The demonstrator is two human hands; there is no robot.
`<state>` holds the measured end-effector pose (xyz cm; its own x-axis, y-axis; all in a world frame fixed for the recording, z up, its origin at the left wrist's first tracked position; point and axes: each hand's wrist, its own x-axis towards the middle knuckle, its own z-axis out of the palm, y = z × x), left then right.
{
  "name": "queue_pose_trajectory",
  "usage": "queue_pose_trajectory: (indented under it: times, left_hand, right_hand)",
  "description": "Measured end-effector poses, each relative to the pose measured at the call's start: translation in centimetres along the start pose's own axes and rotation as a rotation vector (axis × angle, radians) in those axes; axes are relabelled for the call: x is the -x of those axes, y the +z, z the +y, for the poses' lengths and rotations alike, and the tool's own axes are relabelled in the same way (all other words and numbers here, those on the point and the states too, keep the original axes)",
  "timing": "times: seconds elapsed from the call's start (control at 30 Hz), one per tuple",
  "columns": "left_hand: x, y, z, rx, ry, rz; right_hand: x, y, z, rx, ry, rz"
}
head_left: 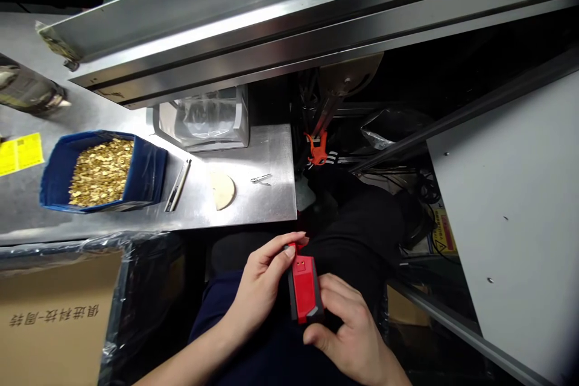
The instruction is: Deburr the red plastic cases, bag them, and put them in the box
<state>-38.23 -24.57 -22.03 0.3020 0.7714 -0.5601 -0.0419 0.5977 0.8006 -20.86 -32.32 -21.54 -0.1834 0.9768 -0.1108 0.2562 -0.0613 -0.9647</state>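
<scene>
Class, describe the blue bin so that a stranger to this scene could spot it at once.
Find the metal bench on the person's left. On it, left of the craft knife, sits an open blue bin. Unlike the pale bin nearby, which has clear plastic inside, it holds a heap of small gold-coloured pieces.

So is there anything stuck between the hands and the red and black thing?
No, nothing that I can see. The left hand already has its thumb on the top end of the red and black thing, and the right hand's fingers are right up against its side.
</scene>
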Motion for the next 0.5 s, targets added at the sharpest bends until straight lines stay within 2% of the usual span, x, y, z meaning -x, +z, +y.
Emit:
queue_pose_trajectory:
  times: [0.1, 0.3, 0.4, 0.5]
  left_hand:
    - [-0.1, 0.0, -0.1, 0.024, -0.031, 0.018]
    - [-1.0, 0.1, -0.6, 0.212, -0.176, -0.012]
    - [-1.1, 0.0, -0.9, 0.216, -0.217, -0.031]
    - [-0.7, -0.2, -1.0, 0.172, -0.172, -0.113]
  right_hand:
    - [0.1, 0.0, 0.0, -0.002, 0.017, -0.068]
    - [0.2, -0.3, -0.2, -0.044, 0.125, -0.138]
    - [0.1, -0.3, -0.3, -0.074, 0.183, -0.111]
    - [-0.1, -0.3, -0.3, -0.141, 0.252, -0.019]
